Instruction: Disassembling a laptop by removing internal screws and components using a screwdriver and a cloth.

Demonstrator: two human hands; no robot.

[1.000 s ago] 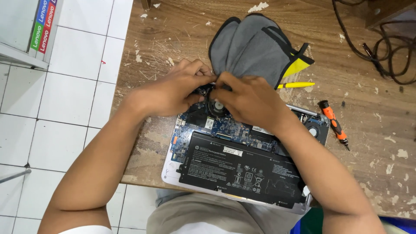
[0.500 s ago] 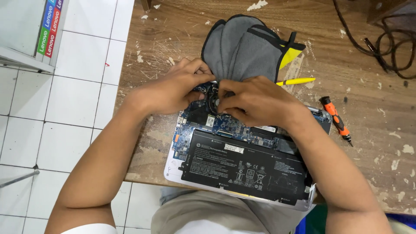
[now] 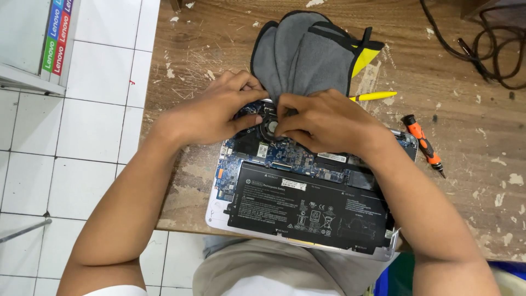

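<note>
Where fingers [image 3: 282,118] meet, fan [image 3: 270,129].

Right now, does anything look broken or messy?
Yes. The laptop lies open with its insides bare and hangs over the table edge. The wood is scratched and flecked with pale chips, and a grey cloth lies bunched.

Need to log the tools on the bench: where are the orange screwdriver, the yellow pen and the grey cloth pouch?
Orange-handled screwdriver [image 3: 422,143], head view, on its orange grip.
Slim yellow pen [image 3: 375,96], head view, mid-barrel.
Grey cloth pouch [image 3: 307,52], head view, on its grey fabric.
</note>
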